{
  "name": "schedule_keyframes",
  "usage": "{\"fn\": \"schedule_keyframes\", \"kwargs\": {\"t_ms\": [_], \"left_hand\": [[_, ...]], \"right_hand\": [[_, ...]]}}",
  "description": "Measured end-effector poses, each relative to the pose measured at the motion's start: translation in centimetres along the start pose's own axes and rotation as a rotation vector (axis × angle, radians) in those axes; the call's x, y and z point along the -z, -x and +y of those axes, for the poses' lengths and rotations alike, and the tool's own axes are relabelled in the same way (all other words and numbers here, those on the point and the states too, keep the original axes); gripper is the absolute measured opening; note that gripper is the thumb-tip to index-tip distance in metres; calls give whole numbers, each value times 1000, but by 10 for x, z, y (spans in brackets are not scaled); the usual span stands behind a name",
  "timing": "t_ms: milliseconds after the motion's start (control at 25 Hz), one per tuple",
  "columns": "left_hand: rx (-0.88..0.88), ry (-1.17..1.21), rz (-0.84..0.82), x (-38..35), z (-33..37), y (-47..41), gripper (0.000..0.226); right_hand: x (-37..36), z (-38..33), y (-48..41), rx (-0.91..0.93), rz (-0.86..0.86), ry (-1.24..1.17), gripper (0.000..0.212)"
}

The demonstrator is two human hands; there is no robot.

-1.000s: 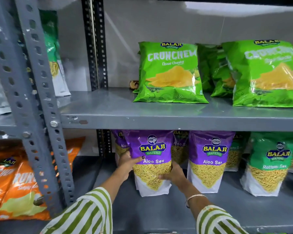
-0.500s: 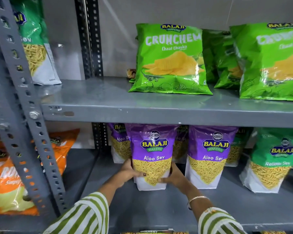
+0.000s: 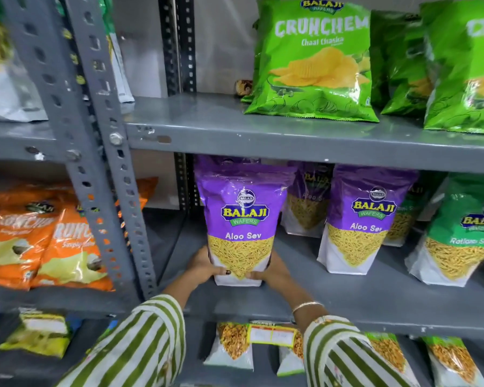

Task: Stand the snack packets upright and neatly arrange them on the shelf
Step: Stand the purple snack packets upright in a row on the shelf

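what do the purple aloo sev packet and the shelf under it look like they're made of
Aloo Sev packet: seemingly glossy plastic film, judging by the sheen and soft creases near its top; the lower part may be a clear window or just print. Shelf: apparently grey painted metal, dull finish, with chipped specks, bolted to perforated uprights.

Your hands have slid down the purple Aloo Sev packet (image 3: 242, 219): a second ago your left hand (image 3: 204, 265) held its upper left edge and your right hand (image 3: 271, 270) its lower right side, and now both clasp the white bottom corners, thumbs on the front. The packet now stands upright with its base on the grey shelf (image 3: 375, 300), where a second ago it leaned with its top tucked under the shelf above. Your head has come closer and dipped, so the row of packets below (image 3: 232, 344) has come into view.
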State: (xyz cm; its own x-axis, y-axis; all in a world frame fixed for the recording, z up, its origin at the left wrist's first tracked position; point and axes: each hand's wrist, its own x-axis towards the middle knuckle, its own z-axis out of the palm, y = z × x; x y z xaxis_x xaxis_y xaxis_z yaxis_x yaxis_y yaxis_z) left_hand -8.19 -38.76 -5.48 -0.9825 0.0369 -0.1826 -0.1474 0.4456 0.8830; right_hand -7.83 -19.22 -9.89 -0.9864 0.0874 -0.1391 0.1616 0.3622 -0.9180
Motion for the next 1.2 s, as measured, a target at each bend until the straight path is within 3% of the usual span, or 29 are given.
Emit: {"fn": "schedule_keyframes", "kwargs": {"t_ms": [240, 440, 600, 840, 1000, 1040, 1120, 1200], "left_hand": [[-3, 11, 9, 36, -23, 18, 58], [-23, -27, 11, 36, -24, 20, 59], [-21, -85, 15, 37, -24, 19, 60], [13, -75, -12, 38, -21, 18, 61], [66, 95, -91, 33, -21, 24, 64], [58, 120, -28, 25, -21, 30, 73], [-42, -9, 268, -1, -21, 50, 104], [-251, -196, 499, -38, -18, 76, 110]], "right_hand": [[-44, -1, 9, 28, -23, -24, 129], [-47, -13, 20, -23, 3, -1, 122], [-48, -21, 26, -71, 33, -10, 94], [-50, -24, 29, -78, 40, 5, 96], [-28, -23, 39, -101, -8, 43, 97], [-15, -23, 44, -126, 14, 58, 98], [22, -16, 52, -139, 90, 121, 109], [68, -8, 59, -149, 175, 170, 126]]}}
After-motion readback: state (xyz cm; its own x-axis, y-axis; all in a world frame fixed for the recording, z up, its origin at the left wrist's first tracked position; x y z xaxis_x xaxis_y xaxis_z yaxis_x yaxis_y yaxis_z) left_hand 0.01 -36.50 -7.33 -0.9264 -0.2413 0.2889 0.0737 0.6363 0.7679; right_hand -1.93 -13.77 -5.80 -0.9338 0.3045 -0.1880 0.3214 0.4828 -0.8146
